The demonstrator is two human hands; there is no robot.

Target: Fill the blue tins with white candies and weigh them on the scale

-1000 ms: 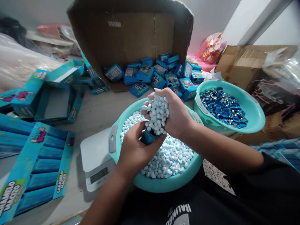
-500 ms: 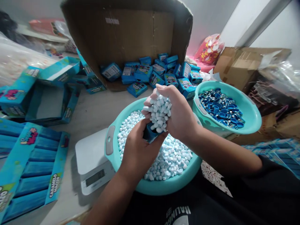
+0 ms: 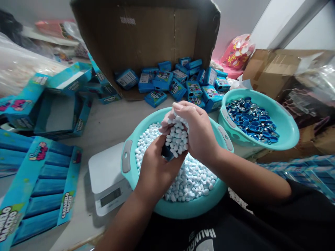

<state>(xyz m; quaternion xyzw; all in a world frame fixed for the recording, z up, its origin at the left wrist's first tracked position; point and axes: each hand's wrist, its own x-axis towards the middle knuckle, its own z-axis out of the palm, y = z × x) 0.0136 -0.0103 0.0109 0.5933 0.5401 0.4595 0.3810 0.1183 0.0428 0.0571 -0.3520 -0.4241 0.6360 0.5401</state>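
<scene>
My left hand (image 3: 159, 167) is wrapped round a small dark blue container (image 3: 167, 152), mostly hidden by fingers and candies. Just above it, my right hand (image 3: 197, 129) is cupped, tilted toward the container, with a heap of small white candies (image 3: 177, 136) in its palm. The lowest candies sit at the container's mouth; how full it is I cannot tell. Both hands are over a turquoise basin (image 3: 188, 211) holding many more pale candies (image 3: 192, 181).
A white scale (image 3: 106, 170) stands left of the basin. At right, a second turquoise basin (image 3: 290, 129) holds blue and silver caps (image 3: 252, 122). Blue candy boxes (image 3: 163, 80) lie before a tipped carton (image 3: 149, 38). Display boxes (image 3: 49, 174) fill the left side.
The candy heap in my right palm has slid lower toward the container and looks smaller. My right hand has dipped slightly. The whole view has shifted a little.
</scene>
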